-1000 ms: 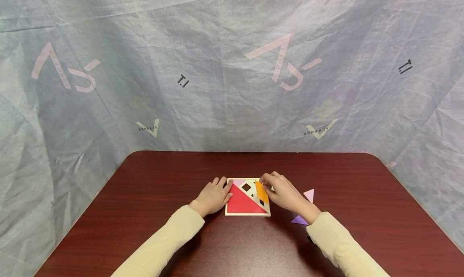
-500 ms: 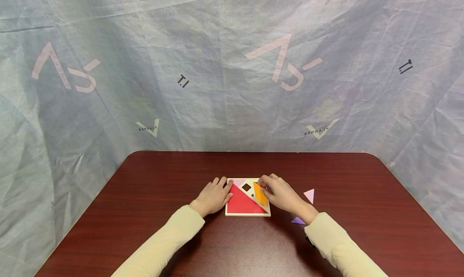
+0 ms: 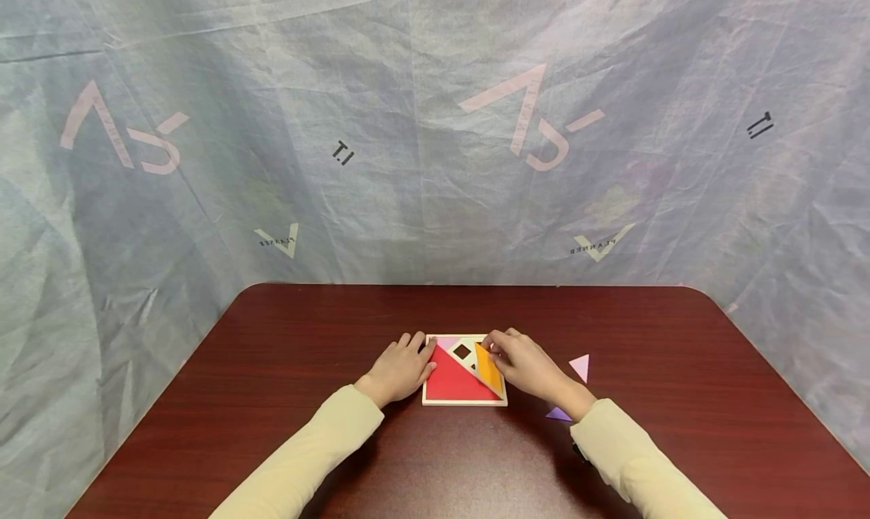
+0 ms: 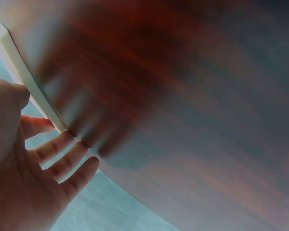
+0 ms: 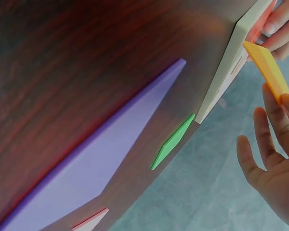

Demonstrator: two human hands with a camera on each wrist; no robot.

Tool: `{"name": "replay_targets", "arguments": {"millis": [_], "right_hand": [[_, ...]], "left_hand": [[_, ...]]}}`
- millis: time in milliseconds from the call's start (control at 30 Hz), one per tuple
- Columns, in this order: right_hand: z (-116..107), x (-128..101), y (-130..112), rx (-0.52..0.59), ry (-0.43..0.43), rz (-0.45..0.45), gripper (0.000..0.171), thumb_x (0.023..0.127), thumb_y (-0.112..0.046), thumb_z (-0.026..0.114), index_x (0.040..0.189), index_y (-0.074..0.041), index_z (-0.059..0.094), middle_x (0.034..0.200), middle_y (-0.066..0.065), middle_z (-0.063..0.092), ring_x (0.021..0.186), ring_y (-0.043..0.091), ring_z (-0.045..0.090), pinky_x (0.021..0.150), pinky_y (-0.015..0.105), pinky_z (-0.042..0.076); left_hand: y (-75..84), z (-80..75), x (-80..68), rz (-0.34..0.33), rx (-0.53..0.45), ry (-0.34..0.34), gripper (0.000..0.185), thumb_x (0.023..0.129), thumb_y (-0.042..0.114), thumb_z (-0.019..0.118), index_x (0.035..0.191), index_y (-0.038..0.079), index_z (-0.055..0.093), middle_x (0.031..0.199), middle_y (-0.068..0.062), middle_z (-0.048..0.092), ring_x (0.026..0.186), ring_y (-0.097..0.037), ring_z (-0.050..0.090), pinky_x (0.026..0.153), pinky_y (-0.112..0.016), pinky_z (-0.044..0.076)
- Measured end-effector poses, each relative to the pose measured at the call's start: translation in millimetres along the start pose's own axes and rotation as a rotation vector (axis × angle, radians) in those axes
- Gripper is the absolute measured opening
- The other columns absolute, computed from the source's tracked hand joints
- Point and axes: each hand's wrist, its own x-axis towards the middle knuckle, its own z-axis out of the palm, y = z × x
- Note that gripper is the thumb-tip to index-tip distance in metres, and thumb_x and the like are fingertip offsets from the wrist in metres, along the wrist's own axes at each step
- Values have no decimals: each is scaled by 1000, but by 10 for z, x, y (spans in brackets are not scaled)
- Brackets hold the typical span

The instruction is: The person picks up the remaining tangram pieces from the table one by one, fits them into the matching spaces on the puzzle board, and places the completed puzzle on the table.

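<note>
Orange piece [image 3: 488, 366] sits at the right side of the wooden puzzle tray [image 3: 465, 401], centre of the head view, beside the red triangle [image 3: 451, 381]; a pink piece [image 3: 447, 342] fills the tray's upper left corner. The right hand [image 3: 526, 363] pinches the orange piece; the left hand [image 3: 401, 368] rests flat against the tray's left edge.

Left wrist view: straight fingers [image 4: 62, 159] touch the tray edge [image 4: 24, 72].

Right wrist view: fingertips [image 5: 284, 103] pinch the orange piece [image 5: 267, 70], upper right, tilted over the tray [image 5: 226, 72]. A purple piece [image 5: 96, 159] and a green piece [image 5: 172, 142] lie on the table [image 5: 62, 72].

Right hand [image 3: 526, 364] holds orange piece [image 3: 488, 366] over tray [image 3: 464, 401].
</note>
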Motion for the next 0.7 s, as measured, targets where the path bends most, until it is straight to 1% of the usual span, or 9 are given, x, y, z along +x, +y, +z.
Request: {"name": "replay_targets", "arguments": {"millis": [133,267,400,700], "right_hand": [[24,1,18,-32,23,-42,19,77,4,63,92,-7,62,75,2,66,73,14,57,60,22,45],[50,3,31,-96,35,-76,19,77,3,65,93,-8,62,73,3,66,72,15,58,60,26,46],[70,1,36,-138,28,-69,20,77,0,66,94,-9,62,73,2,66,72,16,58,61,31,46],[89,5,25,-208,-5,-47,20,78,-3,66,97,-11,63,75,0,66,73,17,57,65,36,44]], "left_hand": [[-1,1,-2,3,3,-3,46,96,37,41,134,12,47,124,-11,46,107,-26,47,84,-38,45],[0,-6,-2,5,0,6,46,96,37,42,133,11,47,123,-11,47,106,-27,48,84,-39,45],[0,-12,3,4,1,12,46,96,37,41,133,11,48,123,-11,47,106,-27,48,84,-39,45],[1,-11,4,-1,-5,3,46,96,37,41,133,11,47,123,-11,46,107,-28,47,85,-39,45]]}}
